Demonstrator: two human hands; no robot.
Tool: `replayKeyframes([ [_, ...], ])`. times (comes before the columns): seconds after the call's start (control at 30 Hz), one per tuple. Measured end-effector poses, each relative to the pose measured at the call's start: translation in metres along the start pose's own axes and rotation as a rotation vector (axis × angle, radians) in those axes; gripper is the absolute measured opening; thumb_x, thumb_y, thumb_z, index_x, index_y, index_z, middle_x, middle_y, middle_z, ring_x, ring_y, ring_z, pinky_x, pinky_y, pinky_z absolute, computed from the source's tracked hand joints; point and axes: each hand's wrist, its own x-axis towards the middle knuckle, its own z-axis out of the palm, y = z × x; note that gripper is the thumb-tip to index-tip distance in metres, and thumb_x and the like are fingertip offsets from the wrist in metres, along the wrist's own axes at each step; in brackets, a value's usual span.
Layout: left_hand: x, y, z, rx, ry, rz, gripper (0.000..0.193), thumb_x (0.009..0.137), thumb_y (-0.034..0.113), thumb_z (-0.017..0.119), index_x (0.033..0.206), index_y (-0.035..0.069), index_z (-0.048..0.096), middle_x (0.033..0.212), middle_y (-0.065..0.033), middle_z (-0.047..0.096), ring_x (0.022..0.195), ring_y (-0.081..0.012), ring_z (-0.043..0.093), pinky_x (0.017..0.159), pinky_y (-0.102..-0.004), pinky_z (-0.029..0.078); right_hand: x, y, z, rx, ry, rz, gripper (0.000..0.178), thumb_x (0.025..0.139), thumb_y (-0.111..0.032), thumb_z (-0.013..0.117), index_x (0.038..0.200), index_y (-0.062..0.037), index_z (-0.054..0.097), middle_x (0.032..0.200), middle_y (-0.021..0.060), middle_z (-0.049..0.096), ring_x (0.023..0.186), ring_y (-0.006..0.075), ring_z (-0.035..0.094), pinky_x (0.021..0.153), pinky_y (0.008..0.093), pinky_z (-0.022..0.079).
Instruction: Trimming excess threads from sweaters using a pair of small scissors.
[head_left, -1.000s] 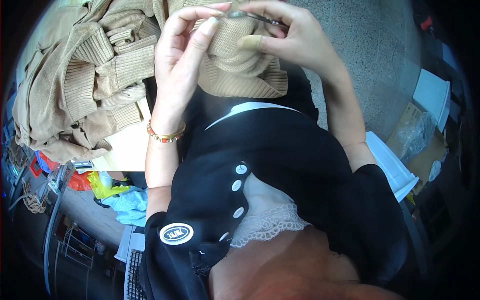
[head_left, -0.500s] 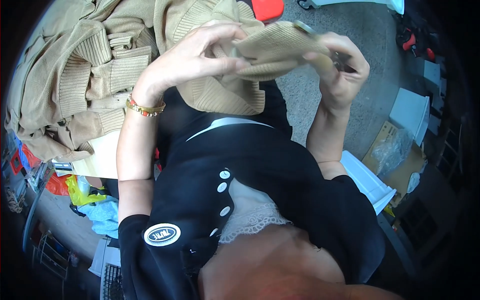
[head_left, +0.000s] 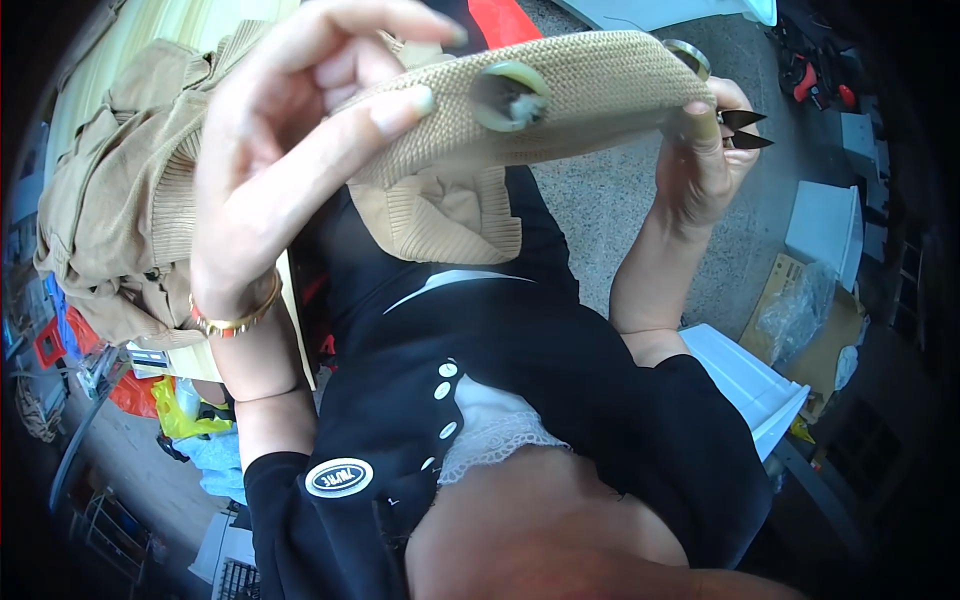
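Left hand (head_left: 290, 170) is mostly spread, fingers loose and long, with the index finger and thumb pinching the left end of a beige knit band (head_left: 590, 95) held up close to the camera. Right hand (head_left: 700, 165) is curled narrow around the band's right end, thumb pressed on the front, and the dark pointed tips of a small pair of snips (head_left: 745, 130) poke out past its fingers on the far right.

Counting: two hands, one band stretched between them, two round buttons on it, one big greenish one (head_left: 510, 97) in the middle with a tuft of thread at its centre and another (head_left: 690, 55) just peeking over the right end. One gold bracelet (head_left: 235, 318) on the left wrist. One heap of beige knitwear (head_left: 120, 220) lying far left.

Compared to half a second ago, the band has come up nearer the camera and got pulled out flat, so the button now faces up, before it was bunched under both hands
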Motion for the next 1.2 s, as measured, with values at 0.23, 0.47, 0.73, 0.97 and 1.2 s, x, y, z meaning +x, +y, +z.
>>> replayKeyframes([
  [0.23, -0.021, -0.006, 0.009, 0.289, -0.002, 0.126, 0.034, 0.079, -0.008, 0.066, 0.113, -0.007, 0.062, 0.114, -0.0142, 0.064, 0.108, -0.0199, 0.059, 0.094, -0.0281, 0.043, -0.003, 0.007, -0.010, -0.010, -0.139, 0.070, 0.020, 0.086, -0.013, 0.074, 0.097, 0.0020, 0.067, 0.082, 0.0018, 0.065, 0.071, 0.0041, 0.054, 0.064, 0.0179, 0.042],
  [0.47, -0.043, -0.065, 0.021, 0.408, 0.144, -0.040, 0.021, 0.081, 0.008, 0.076, 0.102, 0.004, 0.074, 0.086, -0.0050, 0.061, 0.081, -0.0122, 0.056, 0.070, -0.0237, 0.044, -0.030, 0.044, -0.022, -0.004, -0.239, 0.419, 0.019, 0.088, -0.010, 0.069, 0.104, 0.0000, 0.065, 0.087, 0.0006, 0.064, 0.076, 0.0050, 0.055, 0.069, 0.0182, 0.040],
  [0.73, -0.038, -0.083, 0.018, 0.542, 0.149, 0.149, 0.009, 0.086, 0.007, 0.071, 0.094, 0.002, 0.071, 0.078, -0.0049, 0.061, 0.066, -0.0126, 0.056, 0.059, -0.0244, 0.044, -0.034, 0.084, 0.009, 0.786, -0.122, 0.314, 0.014, 0.088, -0.014, 0.070, 0.083, -0.0027, 0.063, 0.073, -0.0024, 0.060, 0.062, 0.0041, 0.050, 0.057, 0.0201, 0.040],
  [0.97, -0.043, -0.094, 0.021, 0.559, 0.149, 0.114, 0.008, 0.091, 0.008, 0.067, 0.095, 0.002, 0.066, 0.074, -0.0052, 0.058, 0.062, -0.0124, 0.055, 0.057, -0.0250, 0.043, -0.043, 0.092, 0.016, 0.588, -0.263, 0.447, 0.013, 0.091, -0.013, 0.068, 0.089, 0.0000, 0.067, 0.082, -0.0014, 0.064, 0.073, 0.0049, 0.058, 0.065, 0.0201, 0.046],
  [1.2, -0.047, -0.119, 0.016, 0.450, 0.185, 0.108, 0.007, 0.092, 0.007, 0.064, 0.095, 0.001, 0.063, 0.089, -0.0052, 0.061, 0.069, -0.0101, 0.056, 0.060, -0.0235, 0.044, -0.050, 0.072, 0.035, -0.209, -0.230, 0.721, 0.020, 0.088, -0.008, 0.071, 0.105, 0.0012, 0.064, 0.090, -0.0017, 0.065, 0.077, 0.0029, 0.057, 0.064, 0.0182, 0.045],
])
